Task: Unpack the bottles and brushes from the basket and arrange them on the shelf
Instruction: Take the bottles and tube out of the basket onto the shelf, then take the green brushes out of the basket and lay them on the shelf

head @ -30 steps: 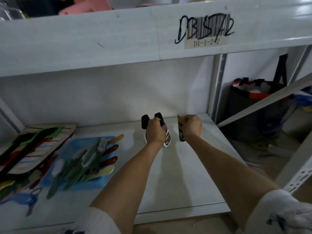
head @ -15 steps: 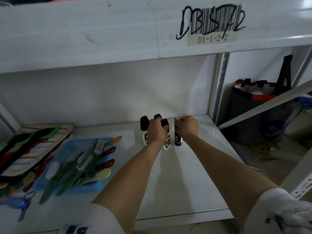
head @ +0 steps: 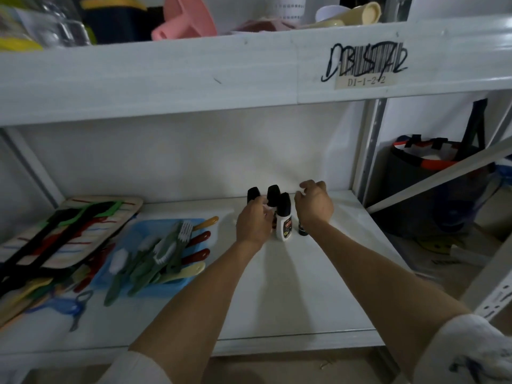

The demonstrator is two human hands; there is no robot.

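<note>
Three white bottles with black caps (head: 284,220) stand in a tight cluster at the back of the white shelf (head: 304,295). My left hand (head: 253,221) is just left of the front bottle, fingers loose against the cluster and partly hiding the two rear ones. A small dark bottle (head: 302,230) stands right of the cluster. My right hand (head: 314,207) hovers over it with loosely curled fingers and holds nothing. Several green and white brushes (head: 166,246) lie in a blue tray (head: 177,285) on the left.
A striped mat with black and green straps (head: 69,231) lies at the far left, a blue tool (head: 74,309) in front of it. A dark basket with a red rim (head: 432,176) sits beyond the shelf post (head: 368,151). The upper shelf beam (head: 194,79) hangs low overhead.
Both hands have let go of the bottles they gripped. The left hand slid left off the white bottle; the right hand rose off the small dark bottle. The camera tilted up.
</note>
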